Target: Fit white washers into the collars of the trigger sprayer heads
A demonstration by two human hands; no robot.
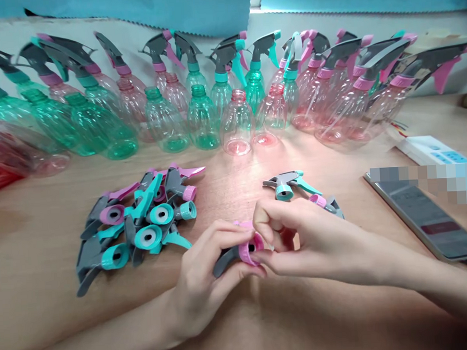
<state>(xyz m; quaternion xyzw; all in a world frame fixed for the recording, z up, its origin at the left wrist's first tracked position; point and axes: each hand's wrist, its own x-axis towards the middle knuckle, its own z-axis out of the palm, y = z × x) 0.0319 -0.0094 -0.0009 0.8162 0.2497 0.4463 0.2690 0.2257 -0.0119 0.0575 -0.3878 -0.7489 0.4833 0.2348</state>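
Observation:
My left hand is closed around a grey trigger spray head with a pink collar, whose open underside faces right. Against that collar, my right hand has its fingers curled in a pinch. A small pale bit shows at its fingertips, too small to name. Left of my hands lies a pile of grey spray heads with teal or pink collars and triggers. Just beyond my right hand rest a teal-collared spray head and a pink-collared one, the latter partly hidden by the hand.
Clear green bottles and pink bottles line the back of the wooden table, several capped with spray heads. A phone lies at right, near a white power strip. A red item sits far left.

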